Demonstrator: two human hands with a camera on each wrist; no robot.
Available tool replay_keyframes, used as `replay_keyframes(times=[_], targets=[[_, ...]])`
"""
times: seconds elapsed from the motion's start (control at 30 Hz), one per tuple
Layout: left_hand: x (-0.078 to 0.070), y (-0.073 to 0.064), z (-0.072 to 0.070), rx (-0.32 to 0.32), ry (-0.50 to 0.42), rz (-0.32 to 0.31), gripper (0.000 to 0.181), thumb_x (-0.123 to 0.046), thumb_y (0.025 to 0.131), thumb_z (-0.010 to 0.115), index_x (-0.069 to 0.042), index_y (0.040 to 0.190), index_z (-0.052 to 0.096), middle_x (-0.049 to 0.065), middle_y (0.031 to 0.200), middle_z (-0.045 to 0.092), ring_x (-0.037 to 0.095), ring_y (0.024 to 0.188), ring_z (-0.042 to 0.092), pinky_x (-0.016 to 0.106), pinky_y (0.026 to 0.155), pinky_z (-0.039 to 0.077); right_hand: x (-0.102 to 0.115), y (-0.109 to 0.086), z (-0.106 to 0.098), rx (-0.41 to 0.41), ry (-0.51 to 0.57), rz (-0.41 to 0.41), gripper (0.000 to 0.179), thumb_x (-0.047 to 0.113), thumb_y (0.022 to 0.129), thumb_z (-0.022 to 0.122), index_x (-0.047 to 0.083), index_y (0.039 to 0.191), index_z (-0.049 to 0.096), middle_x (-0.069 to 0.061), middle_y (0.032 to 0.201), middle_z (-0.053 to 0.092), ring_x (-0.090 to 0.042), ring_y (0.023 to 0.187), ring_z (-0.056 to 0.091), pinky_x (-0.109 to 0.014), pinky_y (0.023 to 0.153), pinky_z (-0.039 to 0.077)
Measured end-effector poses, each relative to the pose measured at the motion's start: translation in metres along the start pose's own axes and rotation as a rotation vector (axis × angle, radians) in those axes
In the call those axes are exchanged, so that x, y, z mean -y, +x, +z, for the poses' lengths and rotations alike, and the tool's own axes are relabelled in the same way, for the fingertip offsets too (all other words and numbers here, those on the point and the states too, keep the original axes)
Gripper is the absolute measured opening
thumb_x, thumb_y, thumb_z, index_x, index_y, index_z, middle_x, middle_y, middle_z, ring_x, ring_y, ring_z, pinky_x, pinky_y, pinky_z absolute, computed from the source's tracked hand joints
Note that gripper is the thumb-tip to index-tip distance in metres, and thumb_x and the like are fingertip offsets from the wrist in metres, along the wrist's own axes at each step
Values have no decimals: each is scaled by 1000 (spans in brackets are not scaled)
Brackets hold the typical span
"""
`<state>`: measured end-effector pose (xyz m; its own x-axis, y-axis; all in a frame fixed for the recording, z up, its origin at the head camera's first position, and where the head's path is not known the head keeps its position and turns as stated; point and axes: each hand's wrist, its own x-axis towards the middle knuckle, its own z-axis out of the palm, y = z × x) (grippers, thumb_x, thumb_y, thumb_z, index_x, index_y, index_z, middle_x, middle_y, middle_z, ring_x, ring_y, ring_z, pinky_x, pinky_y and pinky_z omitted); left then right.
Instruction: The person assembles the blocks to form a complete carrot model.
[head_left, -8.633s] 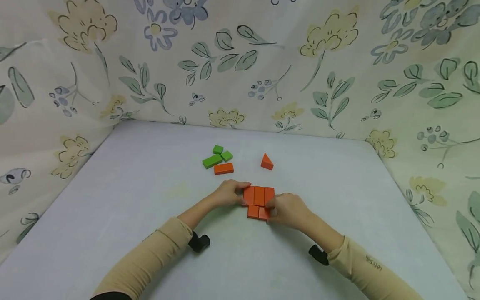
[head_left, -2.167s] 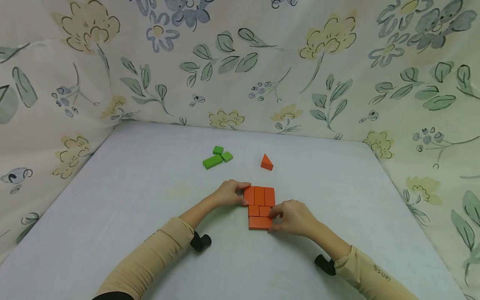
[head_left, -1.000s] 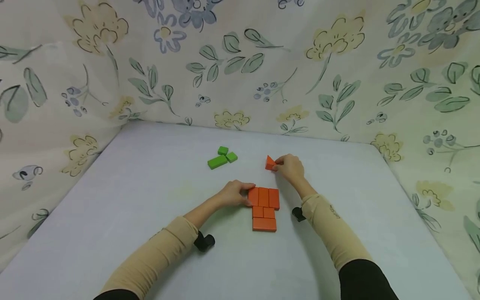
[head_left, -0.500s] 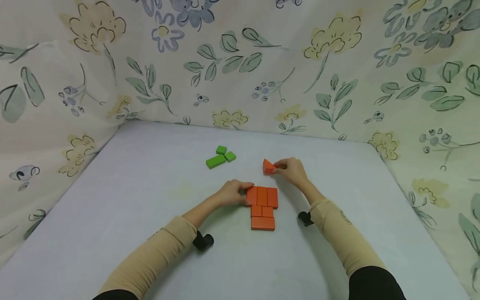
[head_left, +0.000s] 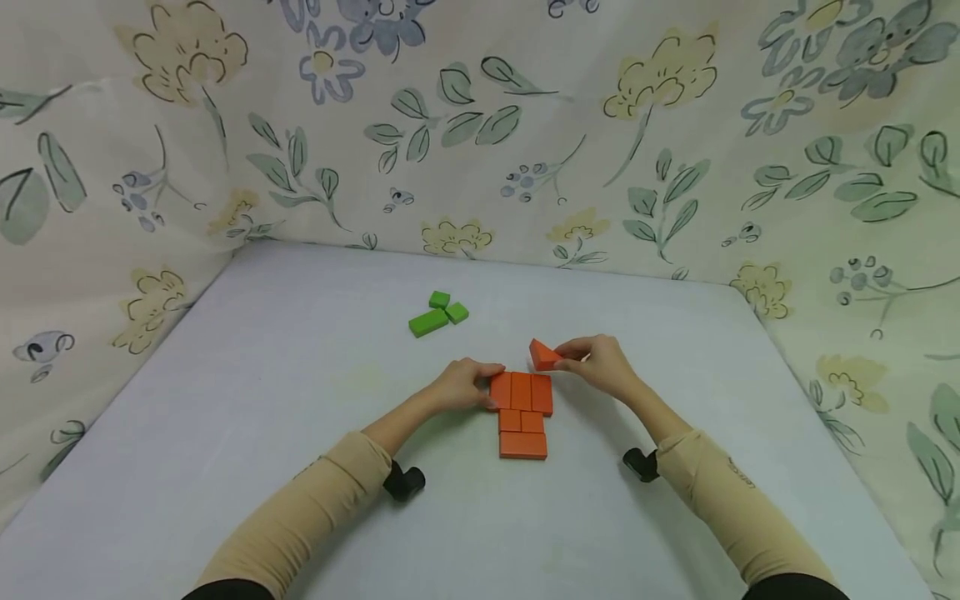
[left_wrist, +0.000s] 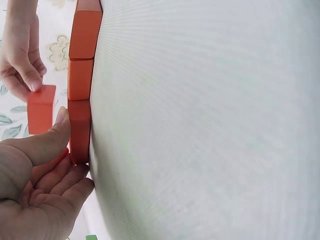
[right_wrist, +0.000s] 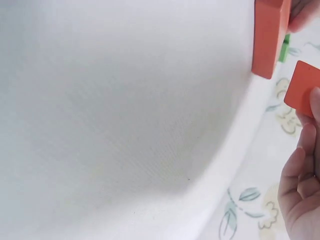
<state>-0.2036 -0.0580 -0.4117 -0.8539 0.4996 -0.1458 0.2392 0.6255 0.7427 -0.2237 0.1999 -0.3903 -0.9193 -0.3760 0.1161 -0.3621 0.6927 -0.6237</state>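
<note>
My right hand [head_left: 603, 367] pinches an orange triangular block [head_left: 542, 357] between thumb and fingers, just behind the flat group of orange blocks on the table. In the right wrist view a square face of that triangular block [right_wrist: 301, 89] shows, held off the tabletop. Three upright rectangles form the group's back row, with two small squares [head_left: 521, 421] below and one long block [head_left: 522, 446] at the front. My left hand [head_left: 459, 386] grips the leftmost rectangle [head_left: 500, 392], thumb and fingers at its ends; the left wrist view shows the thumb against this rectangle [left_wrist: 80, 131].
Several small steps behind the left hand lie three green blocks: a long one [head_left: 428, 322] and two small ones [head_left: 457, 312]. The white table [head_left: 300, 333] ends at a floral cloth [head_left: 480, 167] behind and at the sides.
The long orange block joined the group's front earlier. Since then my right hand has taken the triangular block from the back and brought it toward the group. My left hand stays put.
</note>
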Motion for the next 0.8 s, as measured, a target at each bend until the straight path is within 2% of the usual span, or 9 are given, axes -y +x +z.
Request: replay_keyframes(times=[0.37,0.8], targets=[[0,0,0,4,-11,-16,61,-6,82,77,-5,138,54,14,139,53,30,134,43,45,110,33,22,-32,-3,43,24,-84,18,7,82,77,-1,98,75,-1,79,71,-13,66,54,-24,56,46],[1,2,0,11,-3,-11,61,-6,82,77,-4,138,54,14,140,52,30,135,42,44,110,33,40,-58,6,164,85,-171,18,6,80,78,-3,96,75,-5,87,73,-9,70,55,-23,60,48]])
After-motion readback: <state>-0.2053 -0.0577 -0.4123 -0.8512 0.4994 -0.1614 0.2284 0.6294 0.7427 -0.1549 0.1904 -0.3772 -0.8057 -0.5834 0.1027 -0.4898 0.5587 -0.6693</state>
